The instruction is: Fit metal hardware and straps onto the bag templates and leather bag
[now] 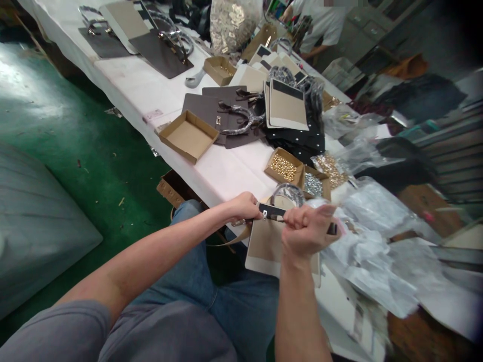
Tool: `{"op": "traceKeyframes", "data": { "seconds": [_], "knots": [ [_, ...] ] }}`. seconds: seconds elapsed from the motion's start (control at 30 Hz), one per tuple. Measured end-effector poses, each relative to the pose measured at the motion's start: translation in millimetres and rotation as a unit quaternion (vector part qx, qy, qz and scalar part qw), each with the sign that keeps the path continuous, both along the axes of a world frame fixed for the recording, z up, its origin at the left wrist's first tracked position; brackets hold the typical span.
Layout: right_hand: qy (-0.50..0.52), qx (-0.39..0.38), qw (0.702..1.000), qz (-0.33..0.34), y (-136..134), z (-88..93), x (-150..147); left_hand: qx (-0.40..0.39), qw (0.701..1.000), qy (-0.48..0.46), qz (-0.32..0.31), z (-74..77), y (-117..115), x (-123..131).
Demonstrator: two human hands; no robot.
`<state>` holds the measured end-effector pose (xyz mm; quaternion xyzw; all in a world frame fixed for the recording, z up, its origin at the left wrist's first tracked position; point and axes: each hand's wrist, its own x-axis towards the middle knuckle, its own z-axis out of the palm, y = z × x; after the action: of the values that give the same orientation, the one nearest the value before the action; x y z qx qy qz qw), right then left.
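Note:
A beige bag panel (266,244) with a dark band along its top leans at the table edge, above my lap. My left hand (247,206) is closed on the left end of that band. A small silver metal fitting (265,214) sits on the band beside my fingers. My right hand (307,229) is a fist around a tool with a dark handle end (332,229); its kind is mostly hidden by the fingers. The fist is at the band's right side. Just behind the band rises a plastic-wrapped handle loop (289,191).
Cardboard boxes of gold fittings (284,167) and silver fittings (313,185) stand beyond my hands. A shallow cardboard box (188,137) lies near dark brown bag pieces (199,108). Plastic bags (373,251) crowd the right. A co-worker (320,22) is across the table.

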<state>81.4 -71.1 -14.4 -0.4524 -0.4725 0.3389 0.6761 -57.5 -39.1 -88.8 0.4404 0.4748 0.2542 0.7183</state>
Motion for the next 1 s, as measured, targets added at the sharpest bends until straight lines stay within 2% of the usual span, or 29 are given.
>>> {"op": "traceKeyframes", "data": {
  "seconds": [0.1,0.23,0.33,0.5,0.67,0.83,1.0],
  "knots": [
    [-0.014,0.059,0.998,-0.019,-8,-6.6,-16,0.017,1.0,0.013,0.0,1.6,0,1],
    [-0.021,0.082,0.996,-0.024,-10,-14.6,-26,0.013,1.0,0.026,-0.009,2.2,-1,0],
    [-0.04,0.079,0.996,-0.03,-12,-16.2,-28,0.013,0.999,0.028,-0.018,1.6,-2,-2],
    [-0.099,0.046,0.992,-0.059,-13,-13.6,-32,-0.014,1.0,-0.025,-0.005,0.2,-3,-4],
    [-0.054,0.028,0.995,-0.074,-3,-13.2,-33,0.003,1.0,-0.022,-0.001,-2.4,-3,-2],
    [-0.001,0.007,0.998,-0.054,7,-10.9,-28,-0.002,1.0,-0.031,0.001,3.0,-4,-3],
    [0.017,-0.045,0.999,0.025,18,6.3,-15,-0.005,1.0,-0.001,0.004,6.7,-5,-2]
  ]
}}
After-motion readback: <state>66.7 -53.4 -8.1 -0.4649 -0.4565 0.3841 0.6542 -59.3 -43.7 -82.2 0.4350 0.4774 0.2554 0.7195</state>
